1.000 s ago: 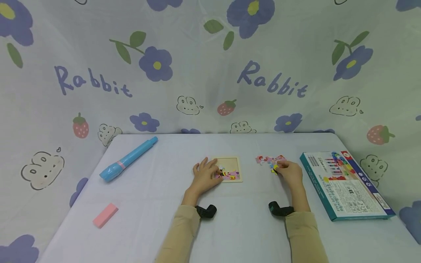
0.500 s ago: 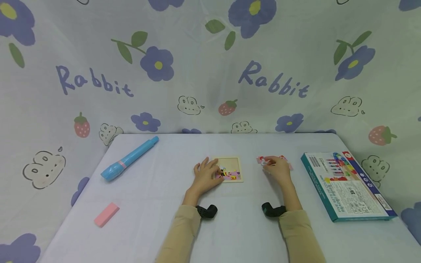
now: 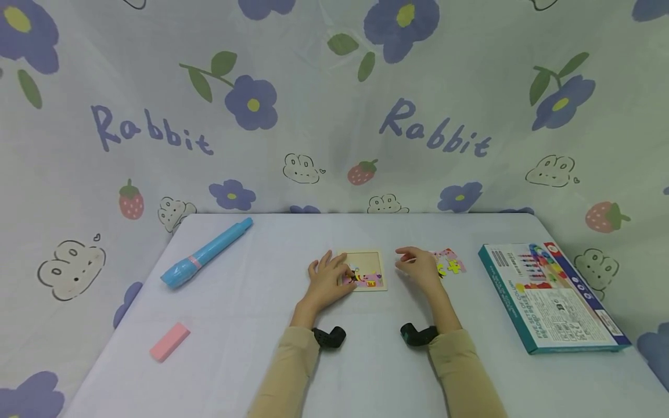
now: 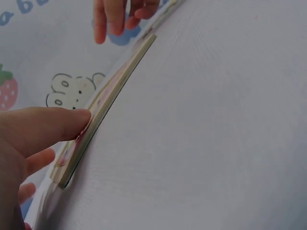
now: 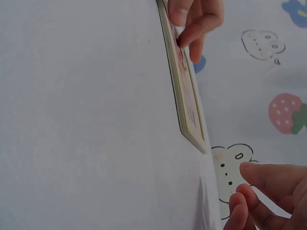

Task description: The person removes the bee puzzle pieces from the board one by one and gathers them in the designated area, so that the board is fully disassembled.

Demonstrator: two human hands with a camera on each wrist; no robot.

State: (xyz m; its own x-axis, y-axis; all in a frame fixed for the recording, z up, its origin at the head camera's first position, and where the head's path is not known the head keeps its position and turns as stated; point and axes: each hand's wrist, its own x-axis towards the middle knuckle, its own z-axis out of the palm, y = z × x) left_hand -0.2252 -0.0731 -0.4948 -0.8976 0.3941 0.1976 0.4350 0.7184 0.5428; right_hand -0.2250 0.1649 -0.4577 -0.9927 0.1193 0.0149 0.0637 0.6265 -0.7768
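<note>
A small wooden puzzle tray (image 3: 385, 273) lies on the table, its lower part filled with pink pieces bearing a bee picture. My left hand (image 3: 326, 278) rests at its left side; in the left wrist view the thumb (image 4: 62, 124) presses on the near edge. In the right wrist view its index finger (image 5: 199, 28) touches the pieces inside. Just right of the tray hovers my right hand (image 3: 418, 268), thumb and index finger apart, and nothing shows between them in the right wrist view. Loose pink and yellow puzzle pieces (image 3: 453, 266) lie beyond it, partly hidden by that hand.
A flat box (image 3: 554, 296) with teal sides lies at the right. At the left are a blue pen-shaped tube (image 3: 209, 249) and a pink block (image 3: 170, 342). A printed curtain (image 3: 334, 116) hangs behind the white table (image 3: 366, 371).
My right hand has moved left from the loose pieces toward the tray, uncovering the yellow pieces. The left hand has stayed in place on the tray.
</note>
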